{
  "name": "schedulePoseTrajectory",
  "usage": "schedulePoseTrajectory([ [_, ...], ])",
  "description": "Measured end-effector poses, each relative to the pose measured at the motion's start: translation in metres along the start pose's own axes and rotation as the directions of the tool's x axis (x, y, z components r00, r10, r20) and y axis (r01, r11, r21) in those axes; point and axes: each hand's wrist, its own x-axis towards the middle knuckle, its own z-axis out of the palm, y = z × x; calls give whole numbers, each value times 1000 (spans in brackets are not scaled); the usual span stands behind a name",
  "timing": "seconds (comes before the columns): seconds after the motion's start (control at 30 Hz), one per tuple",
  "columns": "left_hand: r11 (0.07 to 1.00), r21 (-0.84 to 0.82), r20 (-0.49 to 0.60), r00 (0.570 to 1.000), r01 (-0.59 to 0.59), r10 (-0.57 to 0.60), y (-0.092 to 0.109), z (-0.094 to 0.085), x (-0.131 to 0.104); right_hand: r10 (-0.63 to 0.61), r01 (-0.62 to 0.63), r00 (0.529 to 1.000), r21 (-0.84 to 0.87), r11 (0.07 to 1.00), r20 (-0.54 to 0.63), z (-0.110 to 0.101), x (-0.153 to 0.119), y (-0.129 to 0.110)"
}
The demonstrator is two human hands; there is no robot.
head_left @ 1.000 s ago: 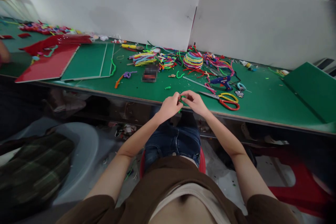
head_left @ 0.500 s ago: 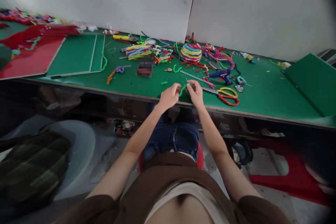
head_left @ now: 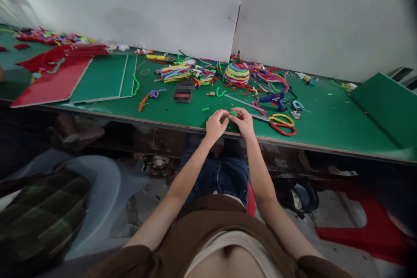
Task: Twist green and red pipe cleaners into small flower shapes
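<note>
Between my fingertips, close to the table's front edge, is a bright green pipe cleaner (head_left: 233,113), now a small bunched shape. My left hand (head_left: 216,125) pinches it from the left, and my right hand (head_left: 243,121) grips it from the right; the fingers nearly meet. A short green pipe cleaner piece (head_left: 205,109) lies just beyond my left hand. Right of my right hand rest scissors (head_left: 282,124) with one yellow and one red handle. A curved green piece (head_left: 220,92) lies farther back.
A blue glue gun (head_left: 273,100) lies behind the scissors. Bundles of coloured pipe cleaners (head_left: 176,72) and a striped ball (head_left: 236,74) stand near the white partition (head_left: 156,8). Green boards (head_left: 102,78) lie at left; another green board (head_left: 387,110) is at right.
The green pipe cleaner was a longer curved strand between my hands and is now bunched small. My hands have come closer together. The view has tilted up slightly.
</note>
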Motion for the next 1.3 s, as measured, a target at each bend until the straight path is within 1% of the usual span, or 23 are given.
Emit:
schedulePoseTrajectory([
  [0.1, 999, -29, 15, 999, 39, -39, 0, 1, -2, -3, 4, 999, 24, 1000, -41, 0, -1, -1],
  [0.2, 998, 8, 36, 997, 69, -69, -2, -1, -3, -3, 1, 999, -34, 999, -46, -1, -1, 1],
  [0.27, 997, 8, 76, 994, 77, -77, -3, -2, -3, -9, 7, 999, -47, 999, -43, -1, 0, 2],
  [0.37, 993, -56, 140, 985, 107, -99, -5, -2, -3, -11, 10, 1000, -28, 1000, -26, -1, 0, 4],
  [0.4, 989, -86, 136, 985, 118, -106, -6, -2, -3, -8, 8, 1000, -31, 999, -13, -1, 1, 4],
  [0.47, 984, -126, 77, 990, 128, -119, -6, -1, -3, -8, 9, 1000, -70, 998, 21, 0, 1, 4],
  [0.53, 989, -98, 8, 994, 107, -106, -4, 1, -3, -18, 24, 999, -133, 991, 45, 1, 1, 3],
  [0.6, 998, -4, -25, 998, 57, -57, -2, 2, -4, -37, 44, 998, -174, 984, 44, 0, 0, 3],
  [0.67, 996, 94, -14, 1000, 1, 1, 1, 2, -4, -60, 64, 998, -183, 981, 31, -1, -1, 2],
  [0.73, 993, 111, 17, 999, -36, 34, 4, -1, -1, -87, 91, 996, -187, 978, 30, -2, -2, 0],
  [0.8, 999, 43, 16, 999, -33, 32, 7, -5, 3, -112, 117, 993, -196, 974, 34, -3, -2, -2],
  [0.87, 999, -46, -23, 1000, -3, 2, 10, -9, 8, -132, 137, 990, -206, 969, 40, -2, -3, -2],
  [0.9, 996, -83, -20, 1000, 11, -13, 11, -11, 10, -143, 149, 989, -212, 966, 43, -1, -3, -2],
  [0.97, 982, -180, 65, 997, 55, -44, 13, -13, 12, -177, 184, 983, -222, 958, 48, -1, -4, -1],
  [1.03, 942, -307, 136, 986, 132, -94, 12, -14, 9, -222, 232, 973, -233, 945, 70, -1, -5, -1],
  [1.07, 913, -370, 152, 981, 171, -122, 11, -14, 7, -242, 257, 966, -238, 937, 92, -1, -5, -1],
  [1.13, 850, -476, 152, 973, 225, -173, 7, -15, 1, -265, 298, 951, -240, 924, 160, -1, -6, -2],
  [1.2, 803, -541, 147, 968, 249, -202, 3, -16, -5, -264, 314, 940, -238, 919, 217, -2, -6, -4],
  [1.3, 771, -576, 139, 962, 271, -234, 1, -19, -8, -251, 311, 938, -257, 915, 241, -2, -6, -5],
])
